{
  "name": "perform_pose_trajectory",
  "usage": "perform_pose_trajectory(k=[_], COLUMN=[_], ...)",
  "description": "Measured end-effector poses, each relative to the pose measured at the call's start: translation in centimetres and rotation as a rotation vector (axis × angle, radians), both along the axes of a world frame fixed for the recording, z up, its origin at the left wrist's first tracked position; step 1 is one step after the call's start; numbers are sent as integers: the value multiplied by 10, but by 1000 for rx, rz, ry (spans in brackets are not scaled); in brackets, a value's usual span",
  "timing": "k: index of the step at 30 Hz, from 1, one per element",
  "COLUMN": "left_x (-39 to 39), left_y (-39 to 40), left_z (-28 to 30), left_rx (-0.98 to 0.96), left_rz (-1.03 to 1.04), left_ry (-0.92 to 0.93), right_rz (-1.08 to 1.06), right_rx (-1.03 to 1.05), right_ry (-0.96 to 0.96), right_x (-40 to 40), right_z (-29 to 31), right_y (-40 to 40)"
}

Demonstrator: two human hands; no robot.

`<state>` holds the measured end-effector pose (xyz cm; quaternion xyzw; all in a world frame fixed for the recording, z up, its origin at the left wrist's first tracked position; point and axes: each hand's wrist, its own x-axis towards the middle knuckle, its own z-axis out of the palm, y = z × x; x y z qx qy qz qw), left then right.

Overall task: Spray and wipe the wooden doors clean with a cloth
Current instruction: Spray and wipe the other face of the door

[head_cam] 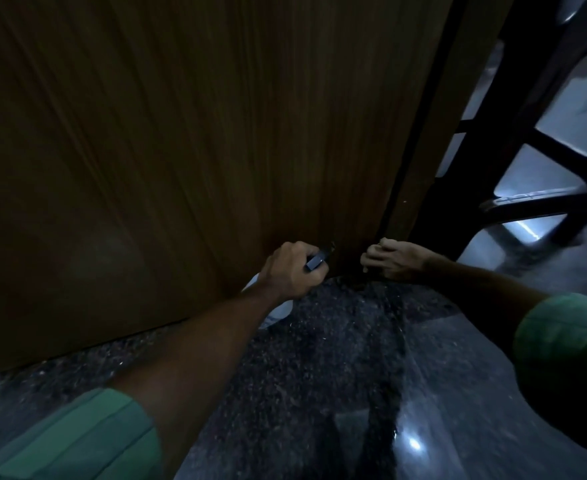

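L grip (pixel 293 268) holds spray bottle (pixel 278 311), contents unseen | R grip (pixel 390 259) curled, unclear | door (pixel 181 133) base

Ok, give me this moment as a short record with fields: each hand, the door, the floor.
left hand: grips a white spray bottle by its dark head, low at the door's bottom corner
right hand: fingers curled at the door's bottom edge; cloth not discernible
wooden door: brown, vertical grain
floor: dark speckled stone, glossy
lighting: dim
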<state>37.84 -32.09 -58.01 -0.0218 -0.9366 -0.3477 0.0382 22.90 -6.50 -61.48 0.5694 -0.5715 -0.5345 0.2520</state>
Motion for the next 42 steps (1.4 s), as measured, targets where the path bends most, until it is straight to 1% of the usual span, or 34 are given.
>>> perform_pose_trajectory(k=[2, 4, 7, 9, 12, 15, 18, 21, 25, 29, 33, 36, 38, 40, 42], left_x=[2, 7, 22, 35, 56, 76, 94, 112, 136, 163, 199, 223, 243, 265, 284], left_y=[1, -3, -14, -23, -36, -48, -55, -60, -63, -66, -77, -90, -106, -130, -152], left_z=[5, 6, 12, 21, 51, 99, 163, 240, 361, 497, 629, 710, 767, 812, 838], left_rx=[5, 3, 14, 28, 57, 60, 59, 60, 59, 97, 181, 211, 231, 233, 227], left_rz=[19, 45, 67, 109, 163, 186, 213, 248, 261, 284, 385, 392, 372, 385, 407], left_ry=[-3, -5, -21, -26, -18, -20, -37, -43, -71, -106, -116, -89, -80, -56, -32], right_rz=[-19, -18, -11, -85, -282, -443, -515, -564, -602, -679, -729, -814, -818, -804, -792], right_rx=[-31, -23, -15, -12, -218, -373, -451, -502, -594, -671, -746, -837, -872, -910, -956], right_ry=[-58, -136, -197, -241, -318, -424, -509, -575, -634, -687, -797, -918, -951, -999, -1035], right_x=[13, 28, 52, 68, 98, 128, 161, 189, 220, 246, 280, 306, 325, 344, 357], right_z=[0, 0, 7, 23, 63, 109, 172, 252, 377, 513, 652, 729, 781, 828, 858], right_y=[-5, -19, -49, -69, -98, -122, -143, -160, -167, -175, -198, -219, -236, -257, -276])
